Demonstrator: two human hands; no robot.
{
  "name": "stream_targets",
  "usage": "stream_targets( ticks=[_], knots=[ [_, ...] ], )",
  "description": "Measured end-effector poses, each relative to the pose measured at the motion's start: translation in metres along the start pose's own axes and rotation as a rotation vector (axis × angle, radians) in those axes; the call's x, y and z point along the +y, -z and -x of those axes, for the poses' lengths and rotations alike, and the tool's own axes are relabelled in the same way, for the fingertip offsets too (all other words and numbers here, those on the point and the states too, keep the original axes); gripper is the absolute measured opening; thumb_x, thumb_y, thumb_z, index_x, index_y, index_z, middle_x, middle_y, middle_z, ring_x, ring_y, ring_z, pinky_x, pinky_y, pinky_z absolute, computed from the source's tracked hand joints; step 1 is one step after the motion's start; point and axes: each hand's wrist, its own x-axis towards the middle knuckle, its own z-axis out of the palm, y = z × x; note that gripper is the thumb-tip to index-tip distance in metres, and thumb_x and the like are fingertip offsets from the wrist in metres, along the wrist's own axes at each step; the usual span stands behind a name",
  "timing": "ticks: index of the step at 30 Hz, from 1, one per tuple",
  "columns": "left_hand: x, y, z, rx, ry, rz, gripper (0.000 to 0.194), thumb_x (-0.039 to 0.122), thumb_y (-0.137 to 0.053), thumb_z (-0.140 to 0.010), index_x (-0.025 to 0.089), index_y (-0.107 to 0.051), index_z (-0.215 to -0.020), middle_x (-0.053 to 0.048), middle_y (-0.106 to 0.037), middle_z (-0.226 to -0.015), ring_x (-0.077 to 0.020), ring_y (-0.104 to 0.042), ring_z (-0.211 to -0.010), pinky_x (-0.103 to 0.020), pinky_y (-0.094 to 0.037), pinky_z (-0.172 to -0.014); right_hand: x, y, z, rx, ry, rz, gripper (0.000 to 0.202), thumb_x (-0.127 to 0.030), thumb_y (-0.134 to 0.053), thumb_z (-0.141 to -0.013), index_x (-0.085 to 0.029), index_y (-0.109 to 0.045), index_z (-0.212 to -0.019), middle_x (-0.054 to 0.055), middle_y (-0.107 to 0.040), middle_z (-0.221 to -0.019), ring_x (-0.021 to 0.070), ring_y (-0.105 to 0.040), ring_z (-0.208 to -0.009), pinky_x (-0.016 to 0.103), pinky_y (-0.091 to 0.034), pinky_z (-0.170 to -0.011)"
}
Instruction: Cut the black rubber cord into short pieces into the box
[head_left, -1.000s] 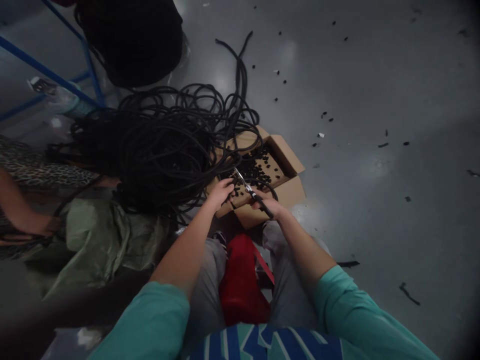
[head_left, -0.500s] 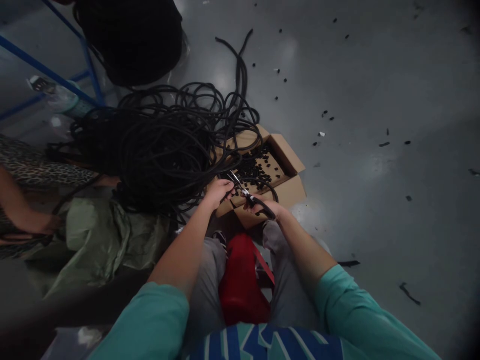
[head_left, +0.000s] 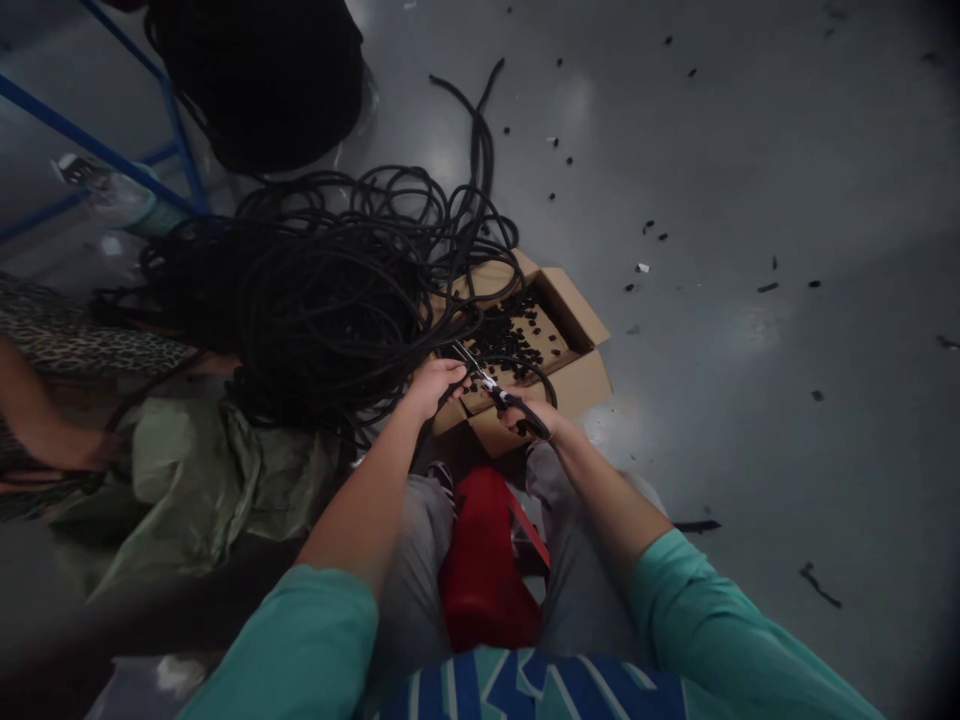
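The left hand's [head_left: 437, 387] fingers are pinched closed on a smooth, round black cord [head_left: 451, 390], while the right hand's [head_left: 546, 412] fingers curl tightly round the dark looped handles of scissors [head_left: 498, 393], whose slim, shiny metal blades reach towards the left fingertips, their gap too small to judge. Both hands hover over the near side of an open cardboard box [head_left: 576, 392], its matt brown flaps splayed and its inside strewn with stubby black pieces [head_left: 510, 335]. Beyond the left hand sprawls a springy, looping cord heap [head_left: 322, 290], above a crumpled green sheet [head_left: 180, 450].
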Motion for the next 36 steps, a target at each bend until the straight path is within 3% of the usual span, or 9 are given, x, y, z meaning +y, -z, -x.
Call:
stream_targets(
  ticks=[8, 14, 19, 25, 31, 36],
  knots=[
    [-0.004, 0.001, -0.004, 0.083, 0.033, -0.121, 0.012, 0.018, -0.050, -0.077, 0.012, -0.051, -0.066, 0.003, -0.051, -0.051, -0.0026, -0.036, -0.032, -0.018, -0.020, -0.034, 0.003, -0.002, -0.004, 0.061, -0.085, 0.028, 0.055, -0.015, -0.054, -0.046, -0.014, -0.058, -0.101, -0.010, -0.040, -0.039, 0.0069, -0.035, -0.034, 0.019, -0.026, -0.036],
    [-0.005, 0.000, -0.003, 0.027, 0.060, -0.245, 0.016, 0.019, -0.048, -0.078, 0.013, -0.052, -0.065, 0.004, -0.047, -0.047, -0.0018, -0.031, -0.029, -0.018, -0.016, -0.033, -0.001, 0.000, 0.000, -0.042, -0.028, -0.031, 0.050, -0.015, -0.059, -0.047, -0.015, -0.058, -0.097, -0.004, -0.055, -0.055, 0.0087, -0.048, -0.051, 0.018, -0.033, -0.044],
    [-0.001, 0.000, -0.001, -0.037, 0.119, -0.144, 0.022, 0.023, -0.041, -0.083, 0.012, -0.051, -0.066, 0.005, -0.043, -0.046, -0.0012, -0.026, -0.028, -0.019, -0.013, -0.033, 0.001, -0.003, 0.001, -0.045, -0.045, -0.082, 0.052, -0.020, -0.059, -0.049, -0.013, -0.056, -0.100, -0.008, -0.046, -0.045, 0.0071, -0.040, -0.041, 0.018, -0.028, -0.039],
    [-0.004, -0.001, -0.004, 0.006, 0.183, -0.084, 0.022, 0.026, -0.042, -0.084, 0.013, -0.049, -0.067, 0.006, -0.041, -0.044, -0.0014, -0.025, -0.027, -0.018, -0.013, -0.034, 0.004, -0.008, -0.001, 0.035, -0.132, -0.066, 0.056, -0.018, -0.056, -0.047, -0.013, -0.055, -0.104, -0.010, -0.041, -0.037, 0.0062, -0.034, -0.033, 0.018, -0.024, -0.035],
    [-0.007, -0.005, -0.005, 0.073, 0.040, -0.189, 0.007, 0.018, -0.052, -0.077, 0.015, -0.047, -0.073, 0.004, -0.050, -0.053, -0.0056, -0.043, -0.038, -0.019, -0.029, -0.039, 0.001, -0.005, 0.000, 0.093, -0.185, -0.080, 0.061, -0.015, -0.055, -0.044, -0.013, -0.053, -0.106, -0.010, -0.041, -0.038, 0.0057, -0.032, -0.033, 0.017, -0.022, -0.034],
    [-0.015, -0.007, -0.010, 0.140, -0.117, -0.404, 0.006, 0.014, -0.057, -0.070, 0.014, -0.051, -0.070, 0.005, -0.050, -0.055, -0.0042, -0.042, -0.039, -0.019, -0.030, -0.042, 0.000, -0.003, 0.001, 0.102, -0.160, -0.027, 0.058, -0.017, -0.056, -0.047, -0.014, -0.053, -0.105, -0.008, -0.046, -0.042, 0.0071, -0.038, -0.036, 0.019, -0.027, -0.037]
  ],
)
